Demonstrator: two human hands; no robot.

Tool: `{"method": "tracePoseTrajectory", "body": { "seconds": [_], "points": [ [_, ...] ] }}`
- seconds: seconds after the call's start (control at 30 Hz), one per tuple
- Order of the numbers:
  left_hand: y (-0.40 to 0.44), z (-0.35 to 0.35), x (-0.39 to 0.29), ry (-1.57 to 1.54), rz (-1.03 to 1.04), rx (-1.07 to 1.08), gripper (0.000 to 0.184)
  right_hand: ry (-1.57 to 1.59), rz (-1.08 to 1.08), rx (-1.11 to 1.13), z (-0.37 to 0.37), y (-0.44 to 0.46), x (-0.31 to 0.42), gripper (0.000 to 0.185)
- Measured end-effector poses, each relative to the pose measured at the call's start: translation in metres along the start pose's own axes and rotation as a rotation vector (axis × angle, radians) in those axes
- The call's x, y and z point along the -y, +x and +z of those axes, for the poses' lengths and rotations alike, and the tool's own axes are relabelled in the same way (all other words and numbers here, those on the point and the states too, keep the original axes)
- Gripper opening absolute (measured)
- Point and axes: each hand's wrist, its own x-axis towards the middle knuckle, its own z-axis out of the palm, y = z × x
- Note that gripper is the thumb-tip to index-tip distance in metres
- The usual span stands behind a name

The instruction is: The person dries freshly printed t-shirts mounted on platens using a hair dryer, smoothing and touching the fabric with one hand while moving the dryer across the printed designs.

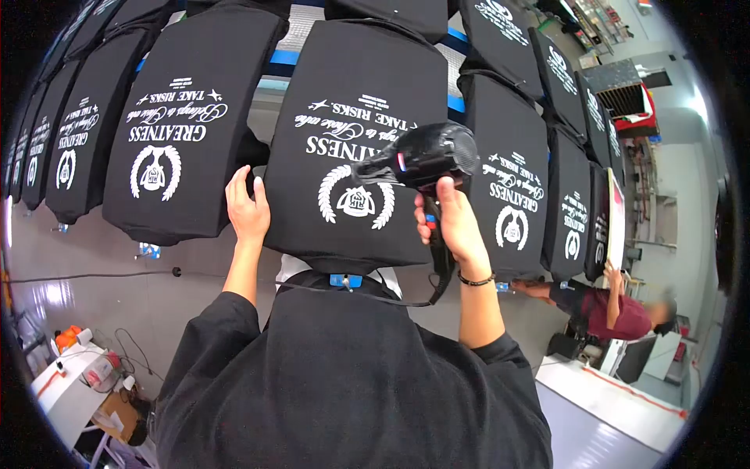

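Observation:
My right hand (453,227) is wrapped round the handle of a black hair dryer (430,156), whose nozzle points left over the middle black shirt (336,211). That shirt lies stretched flat, with white lettering and a wreath print, partly covered by the dryer. At the shirt's left edge, my left hand (248,207) has its fingers apart and holds nothing. Left of it lies another printed black shirt (195,156); on the right side is a further one (508,172). The dryer's cord hangs from its handle and runs left across my front.
More black shirts (74,144) line both sides and the far row. A person in a maroon top (617,313) stands at the right, holding a framed panel (616,223). A cluttered white table (70,383) is at lower left, a white counter (609,402) at lower right.

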Motion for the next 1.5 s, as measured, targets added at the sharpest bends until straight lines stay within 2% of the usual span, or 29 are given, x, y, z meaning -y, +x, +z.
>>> {"method": "tracePoseTrajectory", "body": {
  "seconds": [0.1, 0.17, 0.43, 0.53, 0.63, 0.7, 1.1, 1.23, 1.5],
  "points": [
    [-0.005, -0.007, -0.001, 0.003, -0.007, -0.019, 0.033, -0.184, -0.059, 0.066, 0.028, 0.018, 0.014, 0.056],
    [-0.007, -0.01, -0.002, 0.0, -0.004, -0.03, 0.033, -0.083, -0.07, 0.151, 0.038, 0.033, 0.024, 0.054],
    [-0.006, -0.015, -0.002, -0.006, 0.018, -0.071, 0.032, -0.317, -0.177, 0.076, 0.065, 0.06, 0.051, 0.058],
    [-0.005, -0.014, -0.003, -0.01, 0.015, -0.069, 0.032, -0.1, -0.109, 0.144, 0.05, 0.059, 0.047, 0.057],
    [-0.002, -0.011, -0.003, -0.007, 0.03, -0.057, 0.031, -0.162, -0.127, 0.101, 0.038, 0.051, 0.04, 0.059],
    [0.001, -0.008, -0.002, -0.007, 0.045, -0.048, 0.031, -0.075, -0.049, 0.083, 0.022, 0.043, 0.034, 0.062],
    [0.016, 0.018, -0.015, 0.045, 0.124, -0.018, 0.031, 0.019, -0.024, -0.14, -0.066, 0.005, -0.003, 0.067],
    [0.013, 0.019, -0.024, 0.067, 0.141, -0.015, 0.031, -0.075, -0.076, -0.237, -0.079, -0.002, -0.01, 0.066],
    [0.038, 0.019, -0.017, 0.104, 0.205, -0.03, 0.031, 0.044, -0.072, -0.189, -0.076, 0.001, -0.018, 0.068]
  ]
}}
